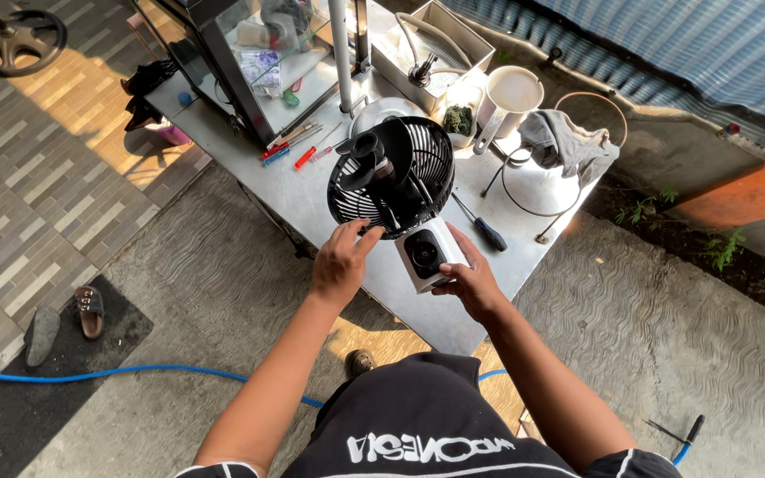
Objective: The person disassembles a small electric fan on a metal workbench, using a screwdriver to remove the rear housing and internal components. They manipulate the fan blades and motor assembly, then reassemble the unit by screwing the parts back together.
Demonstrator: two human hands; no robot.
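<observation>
A small fan with a black round grille (391,177) and a white boxy base (428,252) is held above a grey metal table (312,199). My left hand (340,261) pinches the lower rim of the grille. My right hand (469,279) grips the white base from the right side. The fan's black blades and hub show inside the open grille.
A black-handled screwdriver (482,227) lies on the table just right of the fan. Red and blue tools (289,150), a white mug (508,96), a grey cloth (568,142) on a wire stand and a glass case (250,53) stand further back. A blue hose (90,373) crosses the floor.
</observation>
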